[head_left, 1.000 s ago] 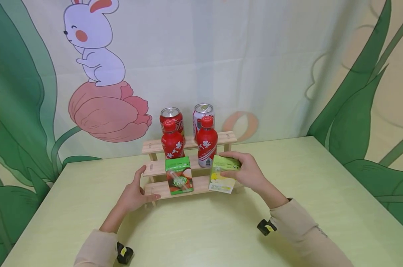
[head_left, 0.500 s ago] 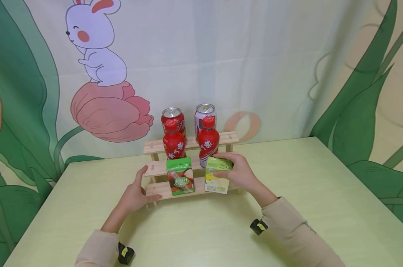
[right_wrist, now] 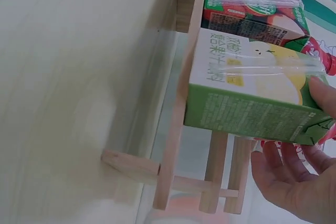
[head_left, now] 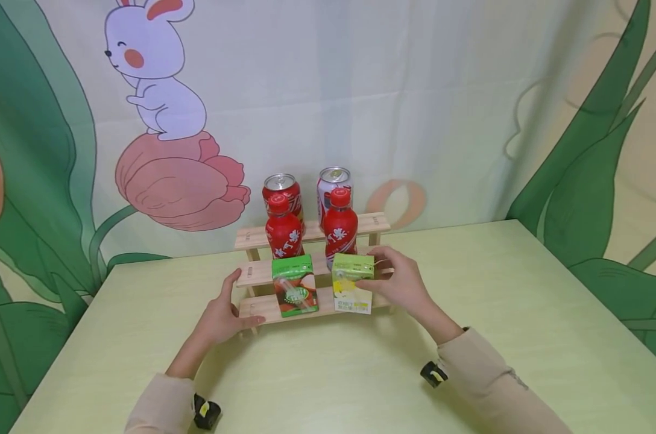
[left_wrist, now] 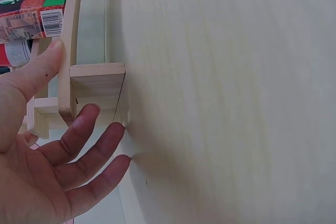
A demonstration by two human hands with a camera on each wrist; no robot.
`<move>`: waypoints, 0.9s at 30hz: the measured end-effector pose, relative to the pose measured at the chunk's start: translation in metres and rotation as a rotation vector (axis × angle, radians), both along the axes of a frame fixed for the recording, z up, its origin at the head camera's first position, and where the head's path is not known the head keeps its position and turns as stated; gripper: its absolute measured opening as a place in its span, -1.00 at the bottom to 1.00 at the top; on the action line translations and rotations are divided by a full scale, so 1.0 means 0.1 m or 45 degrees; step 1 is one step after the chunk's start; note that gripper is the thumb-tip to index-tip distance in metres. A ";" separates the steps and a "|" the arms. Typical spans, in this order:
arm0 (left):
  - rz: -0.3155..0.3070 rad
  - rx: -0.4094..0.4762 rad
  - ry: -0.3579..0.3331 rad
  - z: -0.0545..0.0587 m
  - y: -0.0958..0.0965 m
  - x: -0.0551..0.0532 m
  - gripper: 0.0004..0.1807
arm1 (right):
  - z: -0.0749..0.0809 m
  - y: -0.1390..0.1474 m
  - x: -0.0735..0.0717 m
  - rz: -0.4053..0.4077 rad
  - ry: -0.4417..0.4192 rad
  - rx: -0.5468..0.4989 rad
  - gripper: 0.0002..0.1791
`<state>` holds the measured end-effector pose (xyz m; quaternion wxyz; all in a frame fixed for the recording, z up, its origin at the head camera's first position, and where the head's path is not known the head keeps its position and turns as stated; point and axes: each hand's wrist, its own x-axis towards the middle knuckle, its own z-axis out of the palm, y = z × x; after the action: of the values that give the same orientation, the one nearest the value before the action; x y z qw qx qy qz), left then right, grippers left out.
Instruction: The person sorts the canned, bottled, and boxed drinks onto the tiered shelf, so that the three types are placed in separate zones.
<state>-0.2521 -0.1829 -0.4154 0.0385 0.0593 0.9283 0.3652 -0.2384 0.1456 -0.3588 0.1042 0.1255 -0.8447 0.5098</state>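
Observation:
A three-step wooden rack (head_left: 263, 306) stands on the table. My right hand (head_left: 401, 280) is at the yellow-green juice box (head_left: 353, 298) on the right of the lowest step. Its thumb lies on the box's front and the fingers are curled at its side and back. In the right wrist view the base of this juice box (right_wrist: 218, 61) meets the shelf. A green-and-red juice box (head_left: 295, 289) stands to its left. My left hand (head_left: 216, 316) spans the rack's left end, thumb touching the lowest shelf, while the other fingers (left_wrist: 86, 166) spread loosely beside it.
Two red bottles (head_left: 284, 232) stand on the middle step. Behind them on the top step are a red can (head_left: 282, 188) and a white-and-red can (head_left: 326, 187). A printed curtain (head_left: 453, 120) hangs close behind the rack. Pale tabletop (head_left: 317, 380) extends in front.
My right hand has shifted the yellow-green juice box left and set it straighter. Its index finger has slid off the box's top towards the right side. My left hand keeps its place.

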 end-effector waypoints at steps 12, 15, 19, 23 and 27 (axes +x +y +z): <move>0.009 -0.010 0.001 0.02 -0.06 0.01 0.19 | -0.02 -0.07 -0.10 0.024 0.024 -0.040 -0.43; 0.013 -0.007 0.000 0.03 -0.07 0.02 0.19 | -0.03 -0.11 -0.14 0.017 -0.009 -0.081 -0.42; 0.008 -0.011 -0.003 0.02 -0.08 0.02 0.19 | -0.04 -0.11 -0.17 0.031 -0.054 -0.134 -0.42; -0.005 -0.053 -0.001 0.05 -0.07 0.03 0.20 | -0.06 -0.02 -0.17 0.110 -0.068 -0.099 -0.42; 0.011 -0.149 0.060 0.12 -0.07 0.11 0.19 | -0.07 0.19 -0.13 0.166 -0.001 0.047 -0.36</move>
<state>-0.2414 -0.1904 -0.4032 0.0184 0.0617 0.9489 0.3088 -0.2515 0.1650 -0.3653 0.0683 0.1819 -0.8440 0.5000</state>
